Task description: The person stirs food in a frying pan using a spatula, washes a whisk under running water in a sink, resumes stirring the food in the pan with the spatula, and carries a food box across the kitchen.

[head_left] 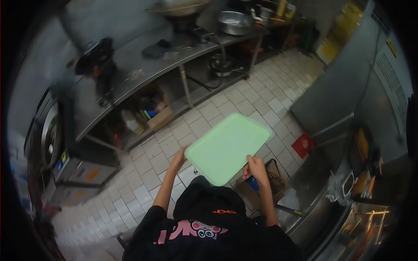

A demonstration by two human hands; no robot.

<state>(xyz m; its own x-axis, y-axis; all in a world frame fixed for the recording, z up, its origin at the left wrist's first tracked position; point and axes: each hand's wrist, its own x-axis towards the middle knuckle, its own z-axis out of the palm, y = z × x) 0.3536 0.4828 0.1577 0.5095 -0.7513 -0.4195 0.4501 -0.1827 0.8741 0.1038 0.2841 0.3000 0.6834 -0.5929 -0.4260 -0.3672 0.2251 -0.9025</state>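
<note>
A light green rectangular tray (228, 148) is held out in front of my body, tilted in the view, over the tiled floor. My left hand (179, 159) grips its left edge, with the fingers hidden under the rim. At the near right edge my right hand (254, 168) is closed on the tray, thumb on top and fingers curled below. Nothing lies on the tray's upper face.
A long steel counter (130, 80) with a metal basin (234, 22) and a wok (180, 8) runs across the back. Below it sits a cardboard box (161, 118). A red object (302, 145) and an open box (276, 180) are on the right.
</note>
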